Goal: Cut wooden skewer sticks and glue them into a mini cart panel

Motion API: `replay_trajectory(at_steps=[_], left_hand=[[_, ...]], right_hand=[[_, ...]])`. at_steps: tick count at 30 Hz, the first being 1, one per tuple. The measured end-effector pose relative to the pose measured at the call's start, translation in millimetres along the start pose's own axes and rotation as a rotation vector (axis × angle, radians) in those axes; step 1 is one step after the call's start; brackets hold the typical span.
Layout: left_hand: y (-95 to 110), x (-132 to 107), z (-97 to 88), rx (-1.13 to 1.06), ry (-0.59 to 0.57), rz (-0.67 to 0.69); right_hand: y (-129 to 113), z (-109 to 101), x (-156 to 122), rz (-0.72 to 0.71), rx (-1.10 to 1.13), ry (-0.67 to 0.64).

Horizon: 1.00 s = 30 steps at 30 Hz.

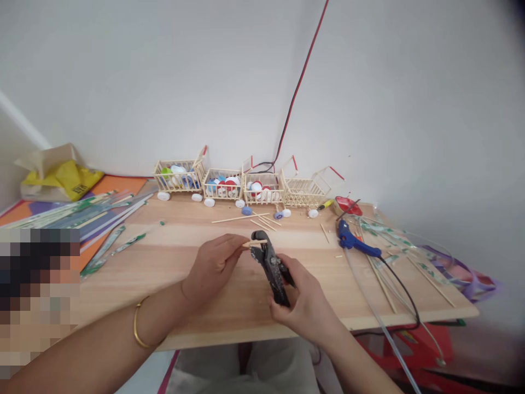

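Observation:
My left hand (213,265) pinches a thin wooden stick (255,243) and holds it across the jaws of black cutting pliers (269,264). My right hand (302,301) grips the pliers' handles, fingers wrapped round them. Both hands hover over the middle of a wooden board (172,262). A gold bangle sits on my left wrist. The pliers' jaws close around the stick's right part.
Several small stick-built carts (241,186) holding bottle caps line the board's back edge. Loose sticks (246,218) lie before them. A blue glue gun (355,241) with its black cord lies at right. Coloured paper and wrappers (82,216) lie at left.

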<state>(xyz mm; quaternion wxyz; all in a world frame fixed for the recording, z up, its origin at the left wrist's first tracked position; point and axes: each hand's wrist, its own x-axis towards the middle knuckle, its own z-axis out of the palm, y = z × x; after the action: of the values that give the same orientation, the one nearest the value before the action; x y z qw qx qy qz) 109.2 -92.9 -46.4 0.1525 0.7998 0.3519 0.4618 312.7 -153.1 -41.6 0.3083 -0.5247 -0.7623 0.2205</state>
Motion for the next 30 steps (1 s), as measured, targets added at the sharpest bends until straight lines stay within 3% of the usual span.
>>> replay_trajectory(at_steps=[8, 16, 25, 30], left_hand=[[-4, 0, -3.1, 0.125, -0.029, 0.09], [-6, 0, -2.2, 0.247, -0.012, 0.164], [-7, -1, -0.4, 0.396, 0.028, 0.203], [-10, -3, 2.9, 0.392, -0.014, 0.143]], right_hand=[[-4, 11, 3, -0.025, -0.068, 0.045], [8, 20, 2, -0.069, -0.128, 0.088], [6, 30, 12, 0.019, -0.214, 0.082], [3, 27, 19, 0.068, -0.358, 0.06]])
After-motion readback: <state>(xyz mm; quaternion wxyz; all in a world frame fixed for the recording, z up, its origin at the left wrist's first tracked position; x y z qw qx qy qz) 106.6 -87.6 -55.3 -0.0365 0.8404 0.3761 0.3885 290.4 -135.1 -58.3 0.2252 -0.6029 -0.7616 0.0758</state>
